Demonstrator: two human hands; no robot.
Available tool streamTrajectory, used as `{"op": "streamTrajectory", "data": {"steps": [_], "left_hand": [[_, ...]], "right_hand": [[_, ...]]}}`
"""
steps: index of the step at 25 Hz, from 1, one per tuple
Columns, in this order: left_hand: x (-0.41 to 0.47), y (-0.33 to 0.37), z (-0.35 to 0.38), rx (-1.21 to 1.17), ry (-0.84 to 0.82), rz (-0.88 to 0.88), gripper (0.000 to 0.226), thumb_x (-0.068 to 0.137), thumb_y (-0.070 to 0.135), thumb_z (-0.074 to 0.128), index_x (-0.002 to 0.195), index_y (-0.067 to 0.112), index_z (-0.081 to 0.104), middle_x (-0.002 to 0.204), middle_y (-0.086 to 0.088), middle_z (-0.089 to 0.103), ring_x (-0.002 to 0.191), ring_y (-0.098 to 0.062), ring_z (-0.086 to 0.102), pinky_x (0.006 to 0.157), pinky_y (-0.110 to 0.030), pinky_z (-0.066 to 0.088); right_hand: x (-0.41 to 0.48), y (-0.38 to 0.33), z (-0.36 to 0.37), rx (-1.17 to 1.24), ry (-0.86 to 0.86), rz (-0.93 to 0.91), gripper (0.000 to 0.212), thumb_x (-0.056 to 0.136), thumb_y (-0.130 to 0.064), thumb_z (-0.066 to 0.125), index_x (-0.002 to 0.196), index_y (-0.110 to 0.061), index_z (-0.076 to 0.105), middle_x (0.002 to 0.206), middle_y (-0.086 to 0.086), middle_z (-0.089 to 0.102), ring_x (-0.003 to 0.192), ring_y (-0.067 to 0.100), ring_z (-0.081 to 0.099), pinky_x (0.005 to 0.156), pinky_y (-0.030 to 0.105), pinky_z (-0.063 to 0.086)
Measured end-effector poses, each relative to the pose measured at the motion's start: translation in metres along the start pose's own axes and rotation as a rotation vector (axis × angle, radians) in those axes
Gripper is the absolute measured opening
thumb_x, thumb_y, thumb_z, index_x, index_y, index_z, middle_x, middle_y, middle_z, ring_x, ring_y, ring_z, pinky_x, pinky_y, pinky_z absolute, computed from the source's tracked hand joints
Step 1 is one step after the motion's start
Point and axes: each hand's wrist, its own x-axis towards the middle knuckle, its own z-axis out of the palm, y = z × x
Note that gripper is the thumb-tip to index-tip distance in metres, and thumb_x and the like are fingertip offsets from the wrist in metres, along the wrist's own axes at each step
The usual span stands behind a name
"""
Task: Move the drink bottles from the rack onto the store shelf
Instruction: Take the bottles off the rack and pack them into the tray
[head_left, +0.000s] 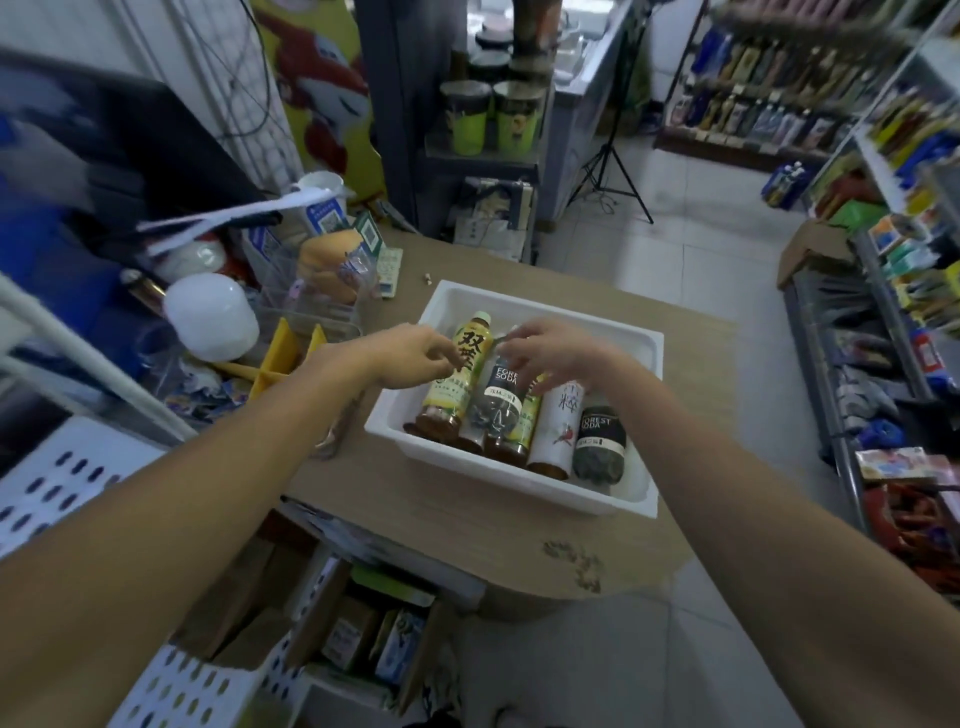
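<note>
A white tub (519, 480) on the wooden counter (452, 525) holds several drink bottles lying side by side. A yellow-labelled tea bottle (451, 395) is at the left and a clear Forest Soda bottle (496, 402) lies beside it. Further right are a white-labelled bottle (558, 431) and a dark Forest Soda bottle (600, 441). My left hand (415, 358) hovers at the tea bottle's left side, its loosely curled fingertips just touching the label. My right hand (550, 353) arches over the clear soda bottle's upper part, thumb and fingers either side of it.
Clutter crowds the counter's left side: a white round lamp (210, 317), yellow dividers (283, 358) and packaged goods. Store shelves (883, 291) with goods run along the right of a tiled aisle. A tripod (610, 166) stands at the back. White perforated baskets (187, 686) sit below the counter.
</note>
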Motion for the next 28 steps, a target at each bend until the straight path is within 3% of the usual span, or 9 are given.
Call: {"op": "streamTrajectory", "data": {"steps": [5,8,12,15,19,23,28], "left_hand": [[-0.058,0.019,-0.034,0.056,0.067,-0.169,0.03,0.098,0.027,0.05,0.126,0.022,0.06,0.13,0.0,0.059,0.115,-0.015,0.056,0.101,-0.033,0.044],[-0.1,0.032,-0.046,0.098,0.101,-0.28,0.029,0.098,0.028,0.051,0.124,0.023,0.06,0.126,0.001,0.059,0.106,-0.013,0.057,0.098,-0.033,0.046],[-0.168,0.048,-0.056,0.148,0.187,-0.379,0.026,0.098,0.029,0.049,0.121,0.024,0.061,0.118,0.005,0.061,0.098,-0.014,0.06,0.091,-0.032,0.049],[-0.219,0.062,-0.062,0.084,0.246,-0.46,0.026,0.099,0.029,0.049,0.121,0.023,0.062,0.111,0.004,0.063,0.092,-0.011,0.061,0.089,-0.03,0.049],[-0.292,0.06,-0.075,0.071,0.356,-0.575,0.024,0.099,0.027,0.05,0.117,0.02,0.064,0.1,0.004,0.064,0.085,-0.013,0.063,0.077,-0.026,0.049],[-0.365,0.045,-0.079,0.102,0.416,-0.69,0.026,0.098,0.025,0.05,0.119,0.018,0.064,0.096,0.006,0.067,0.082,-0.011,0.066,0.084,-0.034,0.053],[-0.45,0.031,-0.078,0.109,0.564,-0.79,0.026,0.098,0.025,0.049,0.118,0.019,0.064,0.099,0.003,0.067,0.083,-0.012,0.064,0.079,-0.029,0.049]], "right_hand": [[-0.032,-0.056,-0.001,-0.465,-0.11,-0.232,0.047,0.093,-0.045,0.061,0.129,-0.015,0.057,0.118,0.005,0.061,0.097,0.021,0.062,0.081,0.037,0.058],[-0.059,-0.082,0.006,-0.678,-0.053,-0.408,0.045,0.092,-0.042,0.063,0.127,-0.014,0.061,0.12,0.006,0.061,0.095,0.02,0.06,0.074,0.032,0.053],[-0.09,-0.122,0.018,-0.884,-0.118,-0.571,0.047,0.088,-0.044,0.067,0.126,-0.017,0.062,0.118,0.002,0.058,0.098,0.02,0.057,0.067,0.028,0.047],[-0.108,-0.16,0.036,-0.934,-0.115,-0.679,0.049,0.087,-0.052,0.065,0.121,-0.018,0.066,0.118,0.003,0.063,0.1,0.021,0.059,0.077,0.034,0.052],[-0.134,-0.211,0.077,-0.993,-0.116,-0.866,0.041,0.092,-0.044,0.062,0.116,-0.012,0.068,0.115,0.006,0.065,0.104,0.026,0.06,0.088,0.036,0.049],[-0.158,-0.257,0.124,-0.952,-0.151,-0.974,0.038,0.09,-0.044,0.065,0.112,-0.014,0.069,0.111,0.006,0.068,0.096,0.024,0.063,0.086,0.039,0.054],[-0.211,-0.316,0.192,-0.87,-0.355,-1.004,0.04,0.096,-0.041,0.059,0.119,-0.01,0.062,0.11,0.008,0.063,0.097,0.025,0.065,0.086,0.041,0.058]]}}
